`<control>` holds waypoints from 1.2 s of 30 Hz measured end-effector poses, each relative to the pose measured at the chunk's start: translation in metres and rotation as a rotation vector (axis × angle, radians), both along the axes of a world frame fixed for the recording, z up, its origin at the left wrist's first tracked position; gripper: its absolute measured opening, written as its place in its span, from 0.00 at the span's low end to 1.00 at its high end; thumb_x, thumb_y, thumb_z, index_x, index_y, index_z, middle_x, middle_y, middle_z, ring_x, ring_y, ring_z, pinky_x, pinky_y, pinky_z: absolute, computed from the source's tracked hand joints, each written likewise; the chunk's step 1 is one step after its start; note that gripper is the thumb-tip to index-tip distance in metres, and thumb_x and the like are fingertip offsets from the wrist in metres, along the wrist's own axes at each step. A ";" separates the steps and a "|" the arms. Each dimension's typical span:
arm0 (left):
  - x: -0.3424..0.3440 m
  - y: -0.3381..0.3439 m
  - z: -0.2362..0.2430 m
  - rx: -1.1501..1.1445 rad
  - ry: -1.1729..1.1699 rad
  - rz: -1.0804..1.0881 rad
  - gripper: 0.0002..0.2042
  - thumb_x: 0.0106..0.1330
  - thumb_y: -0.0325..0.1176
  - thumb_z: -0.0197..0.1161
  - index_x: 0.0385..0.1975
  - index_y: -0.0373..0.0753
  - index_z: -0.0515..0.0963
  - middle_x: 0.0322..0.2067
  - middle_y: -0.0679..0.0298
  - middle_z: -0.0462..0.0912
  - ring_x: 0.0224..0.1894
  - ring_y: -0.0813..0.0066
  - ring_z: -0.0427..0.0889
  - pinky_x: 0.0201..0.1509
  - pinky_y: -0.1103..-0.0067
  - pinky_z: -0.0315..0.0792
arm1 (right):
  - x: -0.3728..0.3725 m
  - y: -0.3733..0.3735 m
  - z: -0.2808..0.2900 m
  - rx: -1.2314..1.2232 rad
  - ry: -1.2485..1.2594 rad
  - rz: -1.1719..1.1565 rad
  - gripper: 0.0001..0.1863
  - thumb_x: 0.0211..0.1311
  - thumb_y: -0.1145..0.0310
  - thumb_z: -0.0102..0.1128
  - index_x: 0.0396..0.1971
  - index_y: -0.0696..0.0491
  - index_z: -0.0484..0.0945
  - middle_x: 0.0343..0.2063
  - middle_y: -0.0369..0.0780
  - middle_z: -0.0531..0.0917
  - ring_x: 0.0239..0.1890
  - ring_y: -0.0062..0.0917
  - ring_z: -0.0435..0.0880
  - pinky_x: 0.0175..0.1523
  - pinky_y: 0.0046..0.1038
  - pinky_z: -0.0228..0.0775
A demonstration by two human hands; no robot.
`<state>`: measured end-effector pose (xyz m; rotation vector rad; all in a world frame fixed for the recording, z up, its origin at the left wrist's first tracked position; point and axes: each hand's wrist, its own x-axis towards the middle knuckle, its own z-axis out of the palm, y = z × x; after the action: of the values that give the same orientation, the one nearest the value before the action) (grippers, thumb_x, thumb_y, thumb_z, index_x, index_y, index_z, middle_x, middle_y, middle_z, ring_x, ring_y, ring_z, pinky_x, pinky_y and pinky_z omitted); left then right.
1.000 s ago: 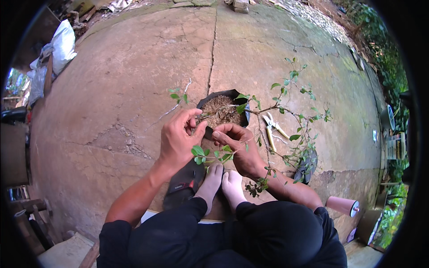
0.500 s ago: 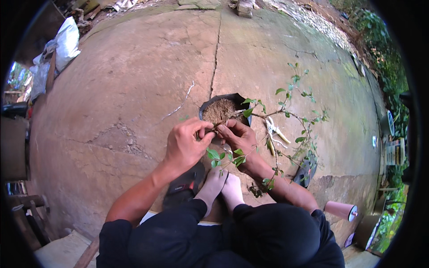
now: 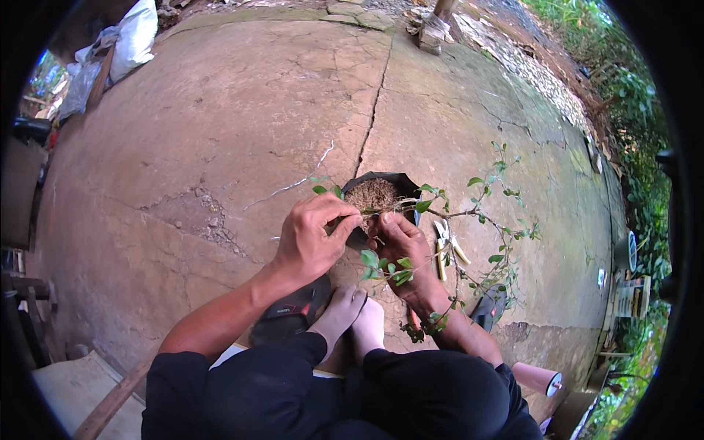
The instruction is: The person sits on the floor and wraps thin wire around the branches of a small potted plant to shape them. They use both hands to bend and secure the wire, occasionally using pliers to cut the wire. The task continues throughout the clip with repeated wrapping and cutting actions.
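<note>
A leafy plant (image 3: 462, 214) with thin, spreading branches rises from a black pot (image 3: 400, 178) filled with brown, crumbly soil (image 3: 370, 193). My left hand (image 3: 312, 233) pinches a thin stem of the plant at the pot's near side, thumb and forefinger pressed together. Just to its right, my right hand (image 3: 402, 246) has its thumb and fingers closed at the same stem. The fingers partly hide what lies between them. Leaves hang over my right wrist. Right of the pot, pruning shears (image 3: 441, 253) with pale handles lie on the ground.
A bent silvery wire (image 3: 297, 181) lies on the cracked concrete floor (image 3: 242, 110) left of the pot. Black sandals (image 3: 290, 312) rest beside my feet (image 3: 350, 315). A pink tumbler (image 3: 537, 377) lies at the lower right. White sacks (image 3: 134, 37) stand far left.
My hands have moved slightly apart, the left one turning so its fingers point right. The whole view has shifted, with the pot lower and farther right in it.
</note>
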<state>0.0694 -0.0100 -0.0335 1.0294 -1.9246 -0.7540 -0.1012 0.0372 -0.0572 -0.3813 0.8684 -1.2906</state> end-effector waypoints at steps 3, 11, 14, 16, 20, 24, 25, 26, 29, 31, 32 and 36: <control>0.000 0.000 0.003 -0.116 -0.049 -0.010 0.05 0.55 0.24 0.68 0.30 0.35 0.82 0.29 0.57 0.81 0.31 0.62 0.81 0.36 0.72 0.73 | 0.000 0.000 -0.003 0.017 0.091 0.009 0.09 0.64 0.66 0.63 0.32 0.57 0.81 0.28 0.34 0.81 0.29 0.16 0.74 0.36 0.18 0.64; -0.005 0.000 0.013 -0.267 -0.197 -0.038 0.05 0.52 0.28 0.64 0.25 0.37 0.76 0.25 0.59 0.77 0.29 0.60 0.78 0.35 0.68 0.69 | 0.007 0.002 -0.008 -0.133 0.277 -0.015 0.04 0.60 0.74 0.66 0.32 0.56 0.79 0.30 0.33 0.82 0.34 0.14 0.78 0.40 0.17 0.69; -0.004 -0.003 0.017 -0.265 -0.194 -0.073 0.04 0.52 0.29 0.63 0.24 0.37 0.75 0.24 0.60 0.76 0.28 0.62 0.77 0.34 0.68 0.67 | 0.009 0.001 -0.011 -0.203 0.321 -0.029 0.05 0.61 0.75 0.65 0.33 0.56 0.77 0.30 0.33 0.82 0.33 0.13 0.78 0.40 0.16 0.70; -0.001 -0.003 0.021 -0.361 -0.234 -0.108 0.04 0.50 0.28 0.63 0.22 0.37 0.75 0.23 0.60 0.75 0.26 0.63 0.76 0.32 0.69 0.66 | 0.010 0.000 -0.011 -0.216 0.344 -0.029 0.05 0.62 0.76 0.64 0.34 0.56 0.76 0.31 0.33 0.82 0.33 0.12 0.78 0.39 0.16 0.70; -0.001 -0.001 0.024 -0.528 -0.310 -0.136 0.05 0.47 0.27 0.64 0.21 0.37 0.75 0.20 0.61 0.73 0.23 0.64 0.75 0.29 0.70 0.65 | 0.013 0.000 -0.011 -0.199 0.363 -0.036 0.04 0.62 0.78 0.62 0.34 0.57 0.75 0.30 0.33 0.82 0.31 0.12 0.78 0.38 0.16 0.70; -0.006 0.000 0.021 -0.484 -0.280 -0.101 0.05 0.47 0.26 0.64 0.21 0.37 0.74 0.19 0.62 0.73 0.23 0.63 0.75 0.30 0.70 0.65 | 0.011 0.004 -0.003 -0.118 0.231 -0.057 0.03 0.63 0.77 0.61 0.33 0.57 0.76 0.30 0.34 0.82 0.29 0.13 0.77 0.36 0.15 0.68; -0.006 0.000 0.020 -0.469 -0.266 -0.090 0.05 0.47 0.26 0.65 0.21 0.37 0.74 0.20 0.62 0.73 0.23 0.63 0.75 0.30 0.70 0.65 | 0.010 0.004 -0.001 -0.102 0.175 -0.044 0.03 0.63 0.76 0.61 0.33 0.57 0.76 0.30 0.35 0.82 0.28 0.13 0.77 0.35 0.15 0.68; -0.007 -0.001 0.019 -0.453 -0.250 -0.082 0.05 0.47 0.26 0.65 0.21 0.37 0.75 0.20 0.61 0.73 0.23 0.63 0.75 0.30 0.70 0.64 | 0.008 0.004 0.000 -0.085 0.117 -0.032 0.03 0.63 0.75 0.61 0.32 0.57 0.76 0.29 0.35 0.82 0.28 0.14 0.77 0.35 0.15 0.68; -0.009 0.001 0.016 -0.424 -0.223 -0.066 0.05 0.48 0.25 0.66 0.24 0.37 0.77 0.21 0.61 0.74 0.25 0.62 0.75 0.32 0.70 0.65 | 0.007 0.004 0.002 -0.059 0.055 -0.021 0.05 0.63 0.73 0.62 0.31 0.57 0.77 0.28 0.35 0.82 0.28 0.14 0.76 0.35 0.15 0.68; -0.008 0.002 0.017 -0.373 -0.223 -0.083 0.06 0.48 0.25 0.66 0.26 0.37 0.78 0.24 0.62 0.74 0.29 0.63 0.75 0.36 0.70 0.65 | 0.009 0.004 0.001 -0.006 0.057 -0.022 0.06 0.62 0.70 0.64 0.30 0.56 0.77 0.27 0.33 0.82 0.28 0.12 0.75 0.35 0.16 0.66; -0.007 0.002 0.017 -0.328 -0.226 -0.102 0.06 0.48 0.26 0.67 0.27 0.38 0.79 0.26 0.62 0.75 0.31 0.63 0.75 0.39 0.69 0.65 | 0.010 0.004 0.001 -0.014 0.073 -0.025 0.06 0.61 0.70 0.65 0.29 0.55 0.78 0.27 0.33 0.81 0.28 0.12 0.75 0.35 0.15 0.66; -0.002 0.000 0.021 -0.251 -0.298 -0.085 0.09 0.48 0.27 0.69 0.30 0.42 0.81 0.34 0.64 0.75 0.42 0.63 0.73 0.50 0.68 0.62 | 0.009 0.006 0.001 0.034 0.167 -0.059 0.06 0.59 0.69 0.67 0.28 0.54 0.79 0.26 0.31 0.81 0.26 0.10 0.73 0.32 0.14 0.62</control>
<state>0.0677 -0.0105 -0.0124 0.9484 -2.2621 -0.4058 -0.0926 0.0432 -0.0567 -0.4436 1.0475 -1.3096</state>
